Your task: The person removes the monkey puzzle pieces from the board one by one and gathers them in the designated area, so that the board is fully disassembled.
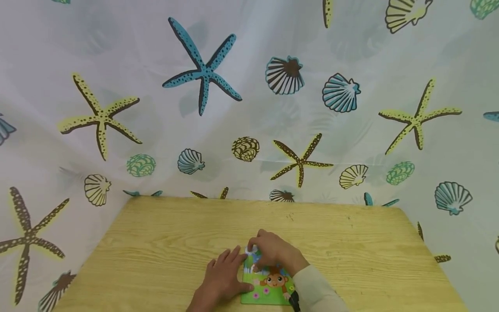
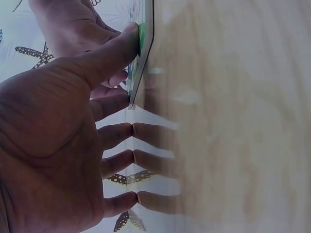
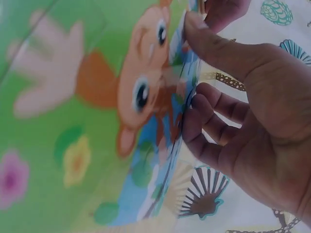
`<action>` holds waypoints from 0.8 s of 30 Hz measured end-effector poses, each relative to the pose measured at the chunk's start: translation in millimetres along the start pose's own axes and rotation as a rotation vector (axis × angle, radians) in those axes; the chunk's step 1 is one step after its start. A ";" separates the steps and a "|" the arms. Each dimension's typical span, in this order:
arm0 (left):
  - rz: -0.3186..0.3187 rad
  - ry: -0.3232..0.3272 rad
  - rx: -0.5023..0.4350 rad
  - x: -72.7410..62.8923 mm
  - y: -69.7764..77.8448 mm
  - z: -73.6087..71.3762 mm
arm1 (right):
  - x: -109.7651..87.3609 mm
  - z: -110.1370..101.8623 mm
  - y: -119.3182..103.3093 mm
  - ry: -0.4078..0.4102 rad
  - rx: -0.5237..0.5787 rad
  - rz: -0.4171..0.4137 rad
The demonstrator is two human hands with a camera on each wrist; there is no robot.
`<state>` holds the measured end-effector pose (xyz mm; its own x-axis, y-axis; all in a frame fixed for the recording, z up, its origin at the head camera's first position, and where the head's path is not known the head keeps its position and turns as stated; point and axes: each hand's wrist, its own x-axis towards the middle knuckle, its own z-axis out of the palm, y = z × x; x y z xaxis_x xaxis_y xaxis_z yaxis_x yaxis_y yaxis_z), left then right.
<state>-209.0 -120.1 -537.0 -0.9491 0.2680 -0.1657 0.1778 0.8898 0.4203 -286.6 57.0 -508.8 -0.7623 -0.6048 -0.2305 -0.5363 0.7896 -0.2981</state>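
Note:
A picture puzzle [image 1: 269, 294] with a cartoon monkey, flowers and green grass lies flat near the table's front edge. My left hand [image 1: 223, 277] is at its left side. The left thumb [image 2: 114, 51] rests on the board's border, while the other fingers are spread, their tips touching the table beside it. Reaching over the top, my right hand [image 1: 273, 250] pinches a pale blue-and-white puzzle piece [image 3: 178, 38] at the upper left corner between thumb and curled fingers. The right hand covers much of the puzzle's upper part, and the piece's full outline is hidden.
The wood-grain table [image 1: 163, 242] spreads out around the puzzle. A white curtain [image 1: 249, 117] printed with starfish and shells stands along the table's back and sides. A black strap-like thing [image 1: 294, 301] sits by the right sleeve [image 1: 317, 289].

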 end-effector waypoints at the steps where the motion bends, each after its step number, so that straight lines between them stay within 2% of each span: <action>1: 0.000 0.000 0.000 -0.4 0.1 -0.1 | 0.0 0.6 0.5 0.003 -0.006 0.000; 8: -0.003 0.005 0.002 -4.5 2.1 -3.7 | 0.3 1.6 0.6 -0.014 0.003 -0.019; 17: 0.008 0.008 -0.023 -8.7 9.8 -6.2 | 4.1 -1.7 -4.1 -0.084 -0.013 0.029; 24: 0.006 0.011 -0.005 -5.2 4.8 -2.7 | 2.6 0.4 -2.8 -0.042 0.028 -0.003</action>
<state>-203.9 -118.3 -531.8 -0.9509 0.2689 -0.1532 0.1820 0.8863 0.4257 -286.9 53.2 -509.0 -0.7443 -0.6116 -0.2684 -0.5278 0.7848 -0.3248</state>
